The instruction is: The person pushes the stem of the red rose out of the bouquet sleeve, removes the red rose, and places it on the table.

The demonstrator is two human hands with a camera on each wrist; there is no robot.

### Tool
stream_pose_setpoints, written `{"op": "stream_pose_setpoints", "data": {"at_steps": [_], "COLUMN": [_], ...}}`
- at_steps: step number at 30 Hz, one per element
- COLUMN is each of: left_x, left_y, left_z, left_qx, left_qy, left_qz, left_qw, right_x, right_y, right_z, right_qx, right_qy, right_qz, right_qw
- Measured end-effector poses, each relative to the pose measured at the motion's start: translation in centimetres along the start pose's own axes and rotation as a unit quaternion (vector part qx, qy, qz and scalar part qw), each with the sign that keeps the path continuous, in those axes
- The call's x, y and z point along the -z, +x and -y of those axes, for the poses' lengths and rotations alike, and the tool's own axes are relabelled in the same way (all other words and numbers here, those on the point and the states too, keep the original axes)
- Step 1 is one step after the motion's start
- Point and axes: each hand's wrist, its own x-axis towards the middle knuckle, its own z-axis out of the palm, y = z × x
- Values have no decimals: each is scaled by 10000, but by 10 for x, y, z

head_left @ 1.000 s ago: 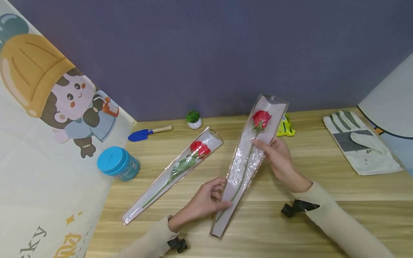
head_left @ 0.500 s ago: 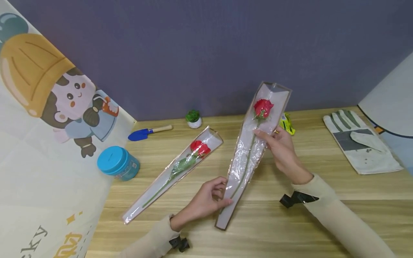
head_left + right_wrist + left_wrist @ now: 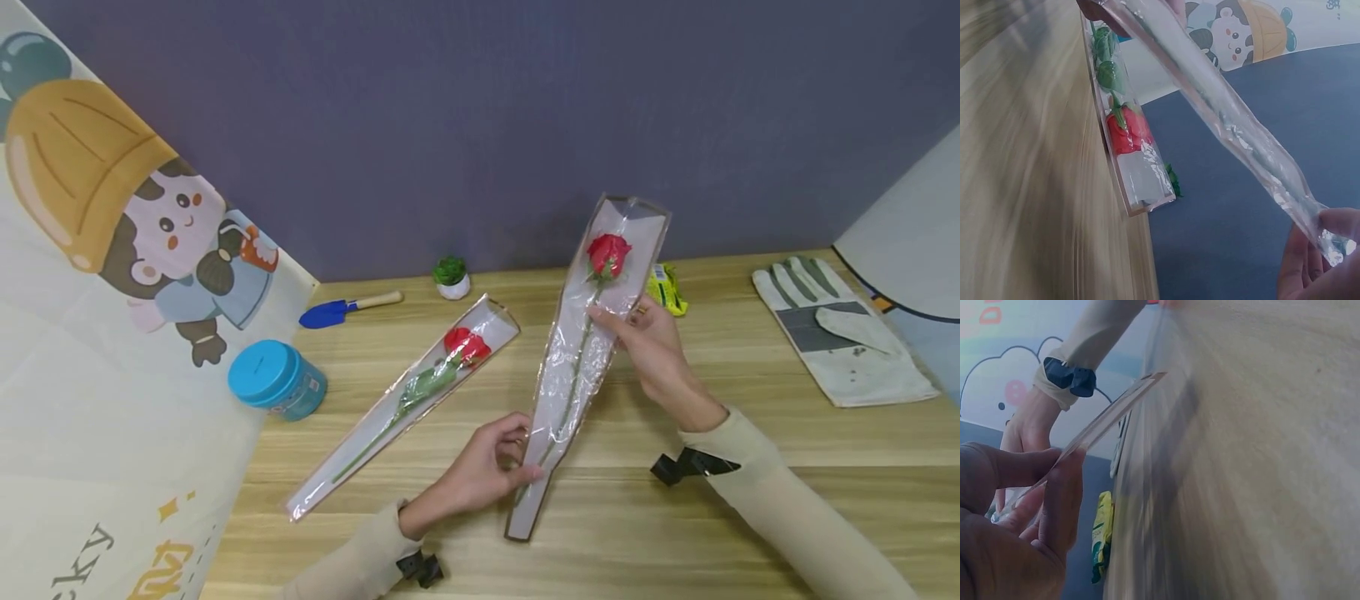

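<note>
**Inspector:** Item under handling: a wrapped rose (image 3: 581,358), one red bloom on a long green stem in a clear plastic sleeve with a pale backing. It is held off the counter (image 3: 750,467), tilted, bloom end up and away from the person, narrow end low and near the counter surface.

**Clerk:** And the grips?

**Inspector:** The left hand (image 3: 480,471) pinches the sleeve near its lower end, thumb on the front face, fingers curled behind. The right hand (image 3: 648,350) holds the right edge just below the bloom, fingers curled round the sleeve. The right wrist view confirms fingertips (image 3: 1335,228) pressed on the plastic.

**Clerk:** What lies around it?

**Inspector:** A second wrapped rose (image 3: 408,400) lies flat on the counter just left of the left hand, bloom pointing to the far right, apart from the held one. Further left, a blue lidded jar (image 3: 276,379). At the back wall, a blue trowel (image 3: 341,310) with a wooden handle and a small potted plant (image 3: 451,277). A yellow packet (image 3: 664,287) sits behind the right hand, partly hidden by the held sleeve. A work glove (image 3: 836,329) lies well apart to the right.

**Clerk:** Any obstruction?

**Inspector:** Nothing lies under the held sleeve. A cartoon-printed sheet (image 3: 112,292) bounds the left side.
</note>
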Motion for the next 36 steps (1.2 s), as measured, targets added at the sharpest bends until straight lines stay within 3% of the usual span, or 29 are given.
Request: {"op": "stream_pose_setpoints", "data": {"at_steps": [9,16,36], "left_x": [-8,-11,-14], "left_y": [-1,0,4], "left_z": [3,4,4], "left_qx": [-245,-286,-182], "left_qy": [-94,-240,-466], "left_qz": [-63,-179,-156], "left_qw": [9996,9991,9986], "right_x": [-1,0,0], "right_y": [-9,-11,-21], "right_z": [-5,-10,-22], "right_qx": [119,346,277], "right_qy": [-763,-912,-1172], "right_qz": [-51,70,32], "right_qw": [9970,9952,9927]}}
